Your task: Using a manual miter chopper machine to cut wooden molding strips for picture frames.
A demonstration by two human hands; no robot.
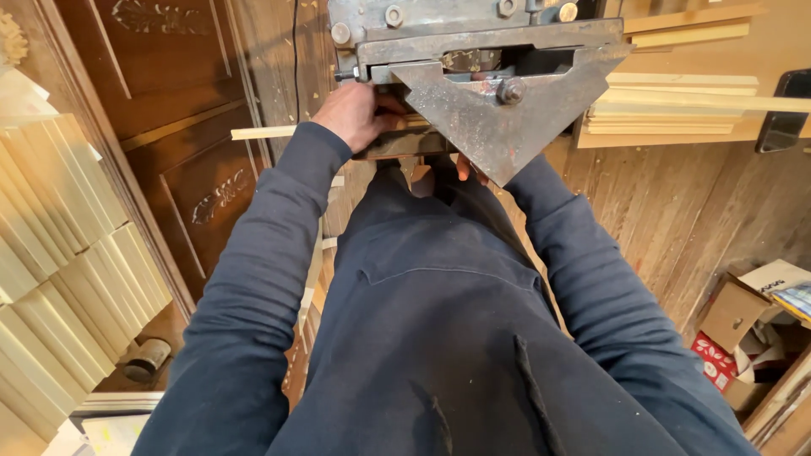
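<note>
left hand (359, 114) fingers clamped on wood strip (262, 132), right hand (470, 169) fingers unclear, plank floor (676, 211)

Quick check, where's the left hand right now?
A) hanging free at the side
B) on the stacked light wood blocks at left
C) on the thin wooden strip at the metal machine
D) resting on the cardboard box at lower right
C: the left hand lies on the thin wooden strip, right against the metal machine with its triangular plate.
</note>
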